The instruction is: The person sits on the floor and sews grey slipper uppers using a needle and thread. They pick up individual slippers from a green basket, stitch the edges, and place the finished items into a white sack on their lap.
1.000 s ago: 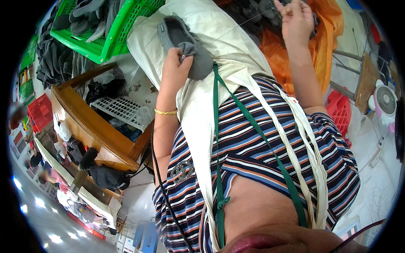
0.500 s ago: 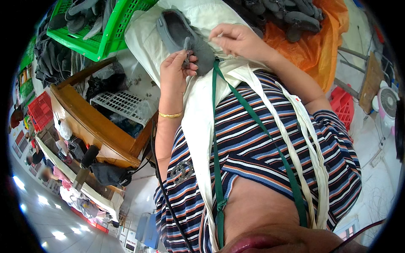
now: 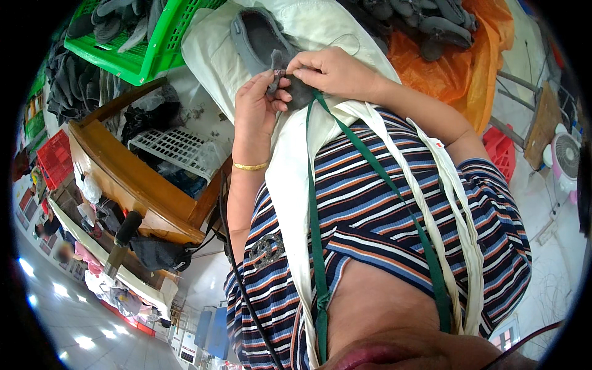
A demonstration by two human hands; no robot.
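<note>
A grey felt slipper (image 3: 262,38) lies on white cloth (image 3: 206,52) over my lap, its opening pointing away from me. My left hand (image 3: 258,102) pinches a small grey fabric piece (image 3: 277,60), perhaps a bow, against the slipper's toe. The fingers of my right hand (image 3: 333,73) are closed together at that same spot, right beside the left fingertips. What they pinch is too small to make out. A thin loop of thread (image 3: 351,42) shows just beyond the right hand.
A green crate (image 3: 139,69) of grey slipper parts stands at the far left, above a wooden drawer table (image 3: 163,213) holding a white basket (image 3: 179,148). More grey slippers (image 3: 441,28) lie on orange sheeting (image 3: 475,77) at the far right. A fan (image 3: 564,154) stands at the right.
My right hand has come down and left to the slipper's toe, meeting the left fingertips. The left hand still pinches the grey fabric piece.
</note>
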